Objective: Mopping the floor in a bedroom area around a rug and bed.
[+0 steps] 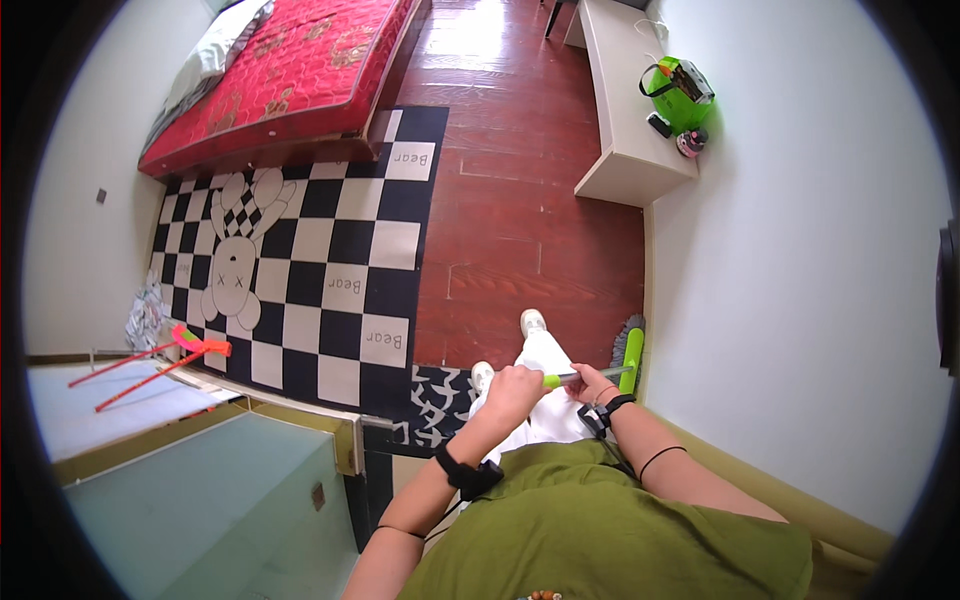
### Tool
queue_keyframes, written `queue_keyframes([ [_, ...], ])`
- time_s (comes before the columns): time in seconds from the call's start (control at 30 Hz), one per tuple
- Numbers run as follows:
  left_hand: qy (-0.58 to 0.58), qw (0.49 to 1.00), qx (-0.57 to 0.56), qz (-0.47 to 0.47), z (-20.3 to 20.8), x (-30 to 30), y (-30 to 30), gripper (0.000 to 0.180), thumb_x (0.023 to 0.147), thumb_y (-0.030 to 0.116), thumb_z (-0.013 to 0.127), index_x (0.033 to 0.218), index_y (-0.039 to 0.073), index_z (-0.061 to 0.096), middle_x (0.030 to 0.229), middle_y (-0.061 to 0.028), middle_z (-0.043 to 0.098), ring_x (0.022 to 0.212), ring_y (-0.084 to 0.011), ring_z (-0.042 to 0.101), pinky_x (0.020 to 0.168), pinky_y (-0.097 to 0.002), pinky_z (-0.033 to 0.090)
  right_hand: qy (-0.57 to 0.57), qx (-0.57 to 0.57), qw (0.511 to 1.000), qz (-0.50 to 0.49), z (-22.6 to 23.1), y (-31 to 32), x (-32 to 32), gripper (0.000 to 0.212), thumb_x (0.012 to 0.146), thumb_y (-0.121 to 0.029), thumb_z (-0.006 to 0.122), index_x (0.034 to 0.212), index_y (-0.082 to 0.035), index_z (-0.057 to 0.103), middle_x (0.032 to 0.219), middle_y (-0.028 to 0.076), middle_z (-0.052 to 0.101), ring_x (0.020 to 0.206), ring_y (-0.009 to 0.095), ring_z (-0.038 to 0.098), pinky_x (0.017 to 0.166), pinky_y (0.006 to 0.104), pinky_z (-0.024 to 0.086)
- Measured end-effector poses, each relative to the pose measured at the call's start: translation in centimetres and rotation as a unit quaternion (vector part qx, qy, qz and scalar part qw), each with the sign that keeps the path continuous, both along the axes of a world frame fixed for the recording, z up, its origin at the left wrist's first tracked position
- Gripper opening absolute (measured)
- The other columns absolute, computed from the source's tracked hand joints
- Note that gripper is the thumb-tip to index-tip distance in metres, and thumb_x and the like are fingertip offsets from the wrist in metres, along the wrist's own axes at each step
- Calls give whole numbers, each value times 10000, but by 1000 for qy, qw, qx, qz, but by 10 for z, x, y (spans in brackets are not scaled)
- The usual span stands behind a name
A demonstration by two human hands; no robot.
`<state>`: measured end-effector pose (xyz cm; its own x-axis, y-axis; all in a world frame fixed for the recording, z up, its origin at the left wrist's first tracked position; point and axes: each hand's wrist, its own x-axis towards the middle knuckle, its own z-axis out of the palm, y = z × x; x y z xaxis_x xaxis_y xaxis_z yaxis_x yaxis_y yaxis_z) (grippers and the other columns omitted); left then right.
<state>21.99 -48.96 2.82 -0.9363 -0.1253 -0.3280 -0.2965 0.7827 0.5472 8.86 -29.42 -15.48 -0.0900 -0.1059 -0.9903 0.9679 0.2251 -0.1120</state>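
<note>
I hold a mop with a grey fluffy head (625, 328), a bright green bar (632, 362) and a silver pole (606, 374) with a green grip. My left hand (515, 394) is closed around the grip end, in front of my white trousers. Further along, the fingers of my right hand (592, 384) wrap the silver part of the pole. The mop head lies beside the foot of the right-hand wall, just past my right hand.
A black-and-white checkered mat (345, 230) covers floor left of the dark red boards (535, 230). Beyond it is a bed with a red mattress (290, 75). A pale desk (625, 100) bears a green bag (680, 100). Frosted glass panels (220, 510) stand at lower left.
</note>
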Motion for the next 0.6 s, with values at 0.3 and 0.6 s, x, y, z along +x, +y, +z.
queue_keyframes([
  [0.3, -7, 989, -94, 118, 142, -29, -79, 197, 802, 277, 613, 829, 83, 636, 594, -121, 583, 570, -293, 590, 527, -380, 457, -88, -215, 972, 36, 53, -112, -34, 265, 887, -337, 511, 806, -86, 538, 766, 66, 578, 771, 205, 575, 724, 341, 485],
  [0.6, 46, 972, -84, 215, 162, -142, -108, 196, 830, 243, 606, 836, 65, 688, 552, -88, 604, 404, -163, 576, 468, -265, 459, -57, -274, 959, -53, 68, -166, -132, 168, 837, -230, 551, 721, -122, 498, 591, 7, 501, 474, 117, 459, 443, 266, 373],
])
